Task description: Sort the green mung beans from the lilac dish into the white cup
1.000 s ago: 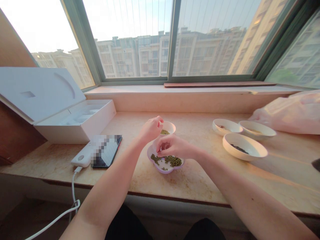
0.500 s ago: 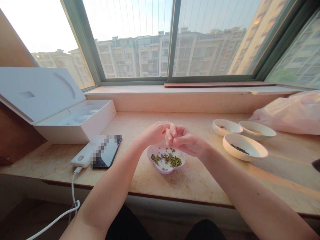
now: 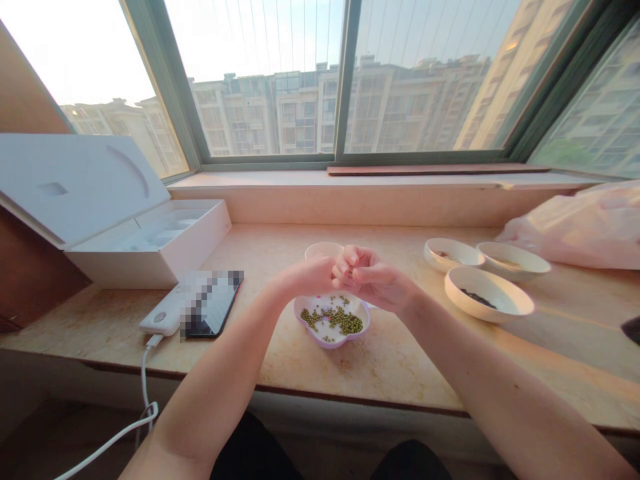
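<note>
Over the back of a lilac-rimmed, shaped bowl [image 3: 330, 343] of green mung beans [image 3: 351, 324], my two hands meet. My right hand [image 3: 373, 277] is closed, thumb and fingertips pinched on what looks like a small mung bean [image 3: 351, 273]. My left hand [image 3: 320, 273] reaches in from the left and touches the right fingers. Its own fingers are mostly hidden behind the right hand, so what it holds does not show. Just behind the left hand stands a pale round bowl [image 3: 324, 249], partly covered, its contents out of sight.
Three white bowls stand at the right; the nearest bowl [image 3: 517, 305] holds dark bits. A plastic bag [image 3: 585, 227] lies behind them. To the left are an open white box [image 3: 195, 233], a phone [image 3: 220, 310] and a white power bank [image 3: 163, 313] with a cable [image 3: 145, 373].
My right hand has shifted slightly up, and a small greenish speck now shows at its fingertips. My left hand has dropped a little, uncovering more of the pale bowl behind it.
</note>
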Demonstrator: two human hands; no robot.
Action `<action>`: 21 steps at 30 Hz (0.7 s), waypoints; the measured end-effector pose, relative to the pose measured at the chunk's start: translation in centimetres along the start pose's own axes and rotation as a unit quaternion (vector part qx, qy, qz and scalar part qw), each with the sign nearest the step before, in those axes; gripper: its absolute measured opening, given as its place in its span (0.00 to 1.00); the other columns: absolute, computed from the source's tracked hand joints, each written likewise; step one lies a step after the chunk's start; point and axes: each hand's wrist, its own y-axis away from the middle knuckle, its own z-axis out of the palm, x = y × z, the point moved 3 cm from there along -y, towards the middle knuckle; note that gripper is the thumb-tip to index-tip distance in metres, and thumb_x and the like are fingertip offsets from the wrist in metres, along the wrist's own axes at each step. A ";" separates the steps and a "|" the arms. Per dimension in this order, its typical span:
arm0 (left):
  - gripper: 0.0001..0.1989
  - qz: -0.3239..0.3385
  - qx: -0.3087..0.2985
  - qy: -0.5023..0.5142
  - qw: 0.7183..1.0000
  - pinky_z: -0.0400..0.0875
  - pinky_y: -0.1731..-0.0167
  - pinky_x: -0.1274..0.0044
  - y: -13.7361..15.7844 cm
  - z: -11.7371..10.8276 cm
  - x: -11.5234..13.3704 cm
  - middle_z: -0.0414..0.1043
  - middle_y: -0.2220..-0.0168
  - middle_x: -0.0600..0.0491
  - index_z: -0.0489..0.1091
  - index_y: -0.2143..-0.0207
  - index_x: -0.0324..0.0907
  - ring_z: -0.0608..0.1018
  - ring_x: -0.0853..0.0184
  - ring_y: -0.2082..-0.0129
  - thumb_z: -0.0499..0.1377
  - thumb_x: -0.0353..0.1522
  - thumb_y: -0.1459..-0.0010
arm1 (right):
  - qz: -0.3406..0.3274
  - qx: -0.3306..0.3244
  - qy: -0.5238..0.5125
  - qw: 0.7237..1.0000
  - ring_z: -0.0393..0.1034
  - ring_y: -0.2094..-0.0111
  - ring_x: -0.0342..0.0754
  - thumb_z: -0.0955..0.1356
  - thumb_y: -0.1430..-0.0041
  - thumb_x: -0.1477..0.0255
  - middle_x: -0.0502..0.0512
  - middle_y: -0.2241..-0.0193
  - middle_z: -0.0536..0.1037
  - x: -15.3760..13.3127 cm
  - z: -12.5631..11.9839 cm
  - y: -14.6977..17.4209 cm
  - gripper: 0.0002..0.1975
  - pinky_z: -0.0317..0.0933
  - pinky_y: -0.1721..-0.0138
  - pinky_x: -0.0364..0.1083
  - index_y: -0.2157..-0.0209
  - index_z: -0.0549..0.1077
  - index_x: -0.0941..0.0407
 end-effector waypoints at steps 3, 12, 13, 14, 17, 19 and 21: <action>0.09 0.030 -0.055 -0.020 0.998 0.66 0.67 0.77 0.1 0.4 0.6 0.73 0.70 0.53 0.73 0.71 0.39 0.72 0.69 0.68 0.58 0.35 0.42 | 0.000 0.018 0.003 1.000 0.60 0.78 0.37 0.81 0.57 0.72 0.44 0.74 0.72 -0.1 -0.2 0.0 0.14 0.57 0.76 0.40 0.74 0.72 0.53; 0.23 -0.052 -0.213 -0.047 0.974 0.67 0.65 0.77 1.2 0.4 1.7 0.77 0.59 0.53 0.74 0.52 0.44 0.76 0.65 0.63 0.67 0.38 0.52 | -0.056 0.224 0.152 0.961 0.63 0.76 0.39 0.79 0.56 0.68 0.49 0.71 0.78 -0.1 -2.0 -0.8 0.12 0.59 0.74 0.42 0.71 0.77 0.55; 0.25 -0.061 -0.222 -0.052 0.972 0.66 0.65 0.77 1.3 0.5 1.7 0.77 0.58 0.54 0.74 0.51 0.45 0.76 0.65 0.63 0.67 0.39 0.52 | -0.067 0.243 0.189 0.949 0.63 0.76 0.39 0.79 0.55 0.67 0.50 0.71 0.79 -0.1 -2.3 -0.9 0.12 0.60 0.73 0.42 0.70 0.77 0.55; 0.26 -0.067 -0.227 -0.054 0.970 0.66 0.66 0.77 1.4 0.6 1.7 0.77 0.58 0.54 0.73 0.50 0.45 0.76 0.65 0.63 0.68 0.39 0.53 | -0.076 0.259 0.232 0.935 0.64 0.75 0.40 0.78 0.54 0.66 0.50 0.70 0.79 0.0 -2.6 -0.9 0.12 0.61 0.72 0.43 0.70 0.78 0.56; 0.26 -0.074 -0.230 -0.056 0.969 0.65 0.67 0.76 1.4 1.1 1.7 0.76 0.61 0.54 0.73 0.51 0.45 0.75 0.65 0.66 0.68 0.39 0.54 | -0.085 0.291 0.367 0.880 0.70 0.70 0.45 0.75 0.50 0.65 0.54 0.67 0.81 0.1 -3.4 -0.9 0.11 0.64 0.68 0.46 0.66 0.78 0.56; 0.23 -0.072 -0.221 -0.053 0.971 0.63 0.69 0.75 1.4 1.5 1.6 0.75 0.64 0.55 0.75 0.53 0.44 0.73 0.65 0.68 0.69 0.37 0.54 | -0.083 0.300 0.447 0.839 0.73 0.66 0.48 0.73 0.46 0.66 0.56 0.64 0.82 0.2 -3.7 -0.9 0.09 0.65 0.65 0.48 0.65 0.79 0.56; 0.17 -0.069 -0.206 -0.043 0.975 0.61 0.71 0.76 1.3 1.8 1.5 0.73 0.68 0.55 0.76 0.58 0.44 0.71 0.66 0.70 0.68 0.35 0.53 | -0.080 0.304 0.514 0.798 0.73 0.65 0.49 0.70 0.43 0.68 0.57 0.63 0.82 0.4 -3.9 -0.8 0.08 0.66 0.62 0.49 0.63 0.80 0.55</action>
